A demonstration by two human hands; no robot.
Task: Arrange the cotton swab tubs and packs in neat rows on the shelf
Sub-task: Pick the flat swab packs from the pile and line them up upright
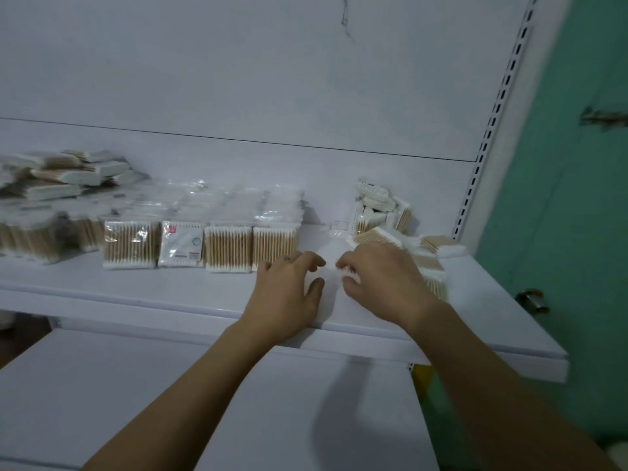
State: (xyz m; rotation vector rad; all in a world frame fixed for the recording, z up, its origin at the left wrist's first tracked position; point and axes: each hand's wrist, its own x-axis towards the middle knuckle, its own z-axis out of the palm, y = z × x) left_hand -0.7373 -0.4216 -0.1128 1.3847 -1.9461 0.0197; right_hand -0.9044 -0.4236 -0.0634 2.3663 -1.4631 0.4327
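Head view. White shelf [170,294] runs across mid-frame.

At its middle stands a row [200,248] of four packs, side by side with edges touching. More clear-wrapped packs lie behind them. The second from the left shows a white label face. The other three show wooden sticks with cotton tips top and bottom.

At 9 o'clock lies a pile [57,185] of packs, stacked crosswise and blurred. At 2 o'clock from the hands is a heap [380,212] against the back panel [306,96], with packs tilted at mixed angles and spilling toward the shelf front.

Left hand [289,294]: palm down over the shelf, fingers spread and loosely curved, nothing seen in it. The end pack [273,244] of the row sits just beside its knuckles at 11 o'clock. Cannot tell if they touch.

Right hand [380,280]: palm down at 3 o'clock of the left hand, fingers curled round a held pack [350,274]. Only its white cotton tips show at the fingertips.

The hands are near each other but apart.

A slotted upright [492,130] stands at 1 o'clock, with a green wall [560,215] beyond it.
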